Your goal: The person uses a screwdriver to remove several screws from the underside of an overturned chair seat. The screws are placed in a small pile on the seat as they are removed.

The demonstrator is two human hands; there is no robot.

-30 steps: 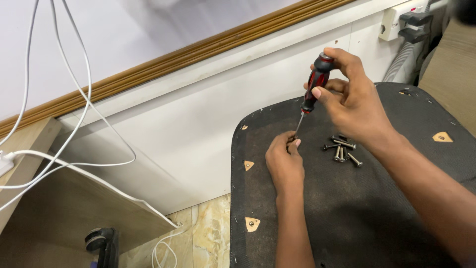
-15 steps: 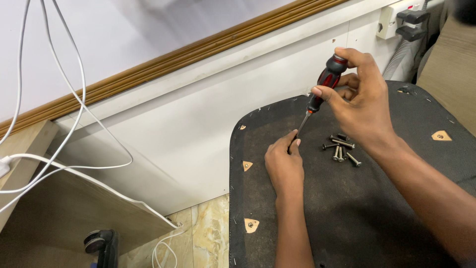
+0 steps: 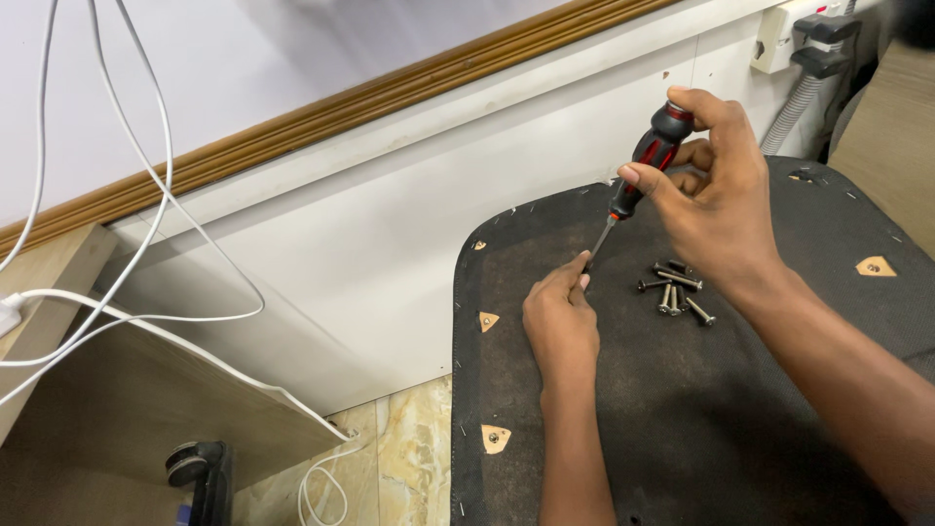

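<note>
Beside the loose screws [image 3: 674, 292] on the black panel [image 3: 740, 429], right hand [image 3: 716, 200] clamped around the screwdriver [image 3: 643, 166], left hand [image 3: 560, 321] pinched at its tip; shaft best kept upright.

The left hand [image 3: 562, 326] rests palm down at the end of a straight forearm that comes up from the lower edge, its fingers bunched and the fingertips [image 3: 581, 259] pinched together pointing forward. The right hand [image 3: 716, 200] is raised higher and further forward, wrist bent, thumb and curled fingers closed around a screwdriver [image 3: 645, 164]; its forearm runs in from the lower right corner.
</note>
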